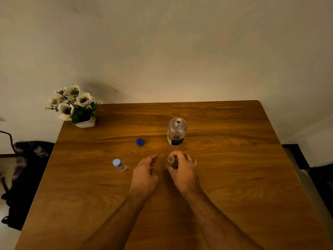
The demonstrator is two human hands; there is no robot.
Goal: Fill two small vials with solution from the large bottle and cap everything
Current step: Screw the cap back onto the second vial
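The large clear bottle (176,132) with a dark label stands uncapped at the middle of the wooden table (234,177). Its dark blue cap (140,142) lies to its left. A small vial (119,165) with a light blue cap stands at the left. My right hand (182,170) grips a second small vial (170,161), whose mouth looks open. My left hand (144,175) hovers just left of it with loosely curled fingers; whether it holds a small cap is hidden.
A white pot of artificial flowers (75,107) sits at the table's far left corner against the wall. A dark bag or cloth (27,177) lies on the floor left of the table. Dark furniture (317,177) stands to the right.
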